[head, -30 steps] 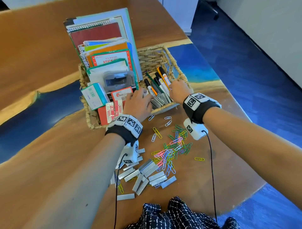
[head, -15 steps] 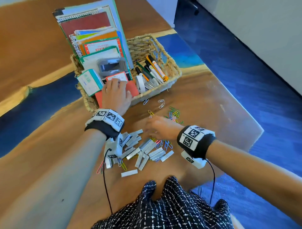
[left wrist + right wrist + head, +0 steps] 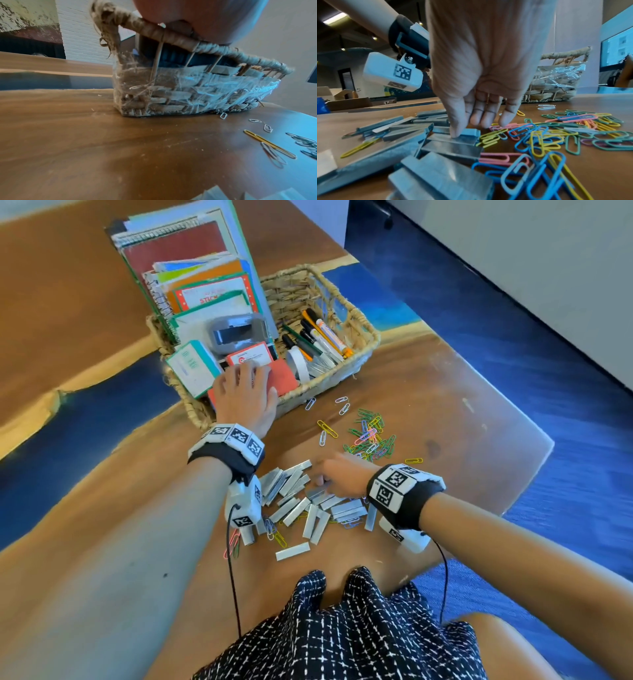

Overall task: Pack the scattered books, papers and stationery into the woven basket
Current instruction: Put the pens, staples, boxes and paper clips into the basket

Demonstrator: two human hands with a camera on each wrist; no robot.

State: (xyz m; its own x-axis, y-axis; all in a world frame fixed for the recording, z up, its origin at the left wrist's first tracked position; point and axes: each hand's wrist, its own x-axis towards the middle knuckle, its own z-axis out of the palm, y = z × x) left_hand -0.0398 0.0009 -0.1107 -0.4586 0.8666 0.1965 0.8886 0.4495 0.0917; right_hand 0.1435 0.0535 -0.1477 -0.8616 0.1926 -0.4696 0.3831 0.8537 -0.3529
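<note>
The woven basket [image 3: 363,337] stands on the table, with notebooks upright at its left and pens at its right. My left hand [image 3: 245,392] lies flat over the small boxes inside it, palm [image 3: 197,17] on the near rim of the basket [image 3: 188,93]. Nearer me lies a heap of silver staple strips [image 3: 298,503], with coloured paper clips [image 3: 370,436] scattered to its right. My right hand [image 3: 337,475] is down on the heap. In the right wrist view its thumb [image 3: 456,129] presses on a staple strip [image 3: 452,147] and the straight fingers [image 3: 488,120] touch the table beside the paper clips [image 3: 556,132].
The wooden table [image 3: 445,412] has a blue resin band across it and ends close on the right, above blue carpet [image 3: 548,344]. Loose paper clips [image 3: 267,143] lie just in front of the basket. A patterned garment [image 3: 342,628] is at the near edge.
My right hand has left the basket and come back down to the staple heap near me. My left hand has stayed on the basket's near side.
</note>
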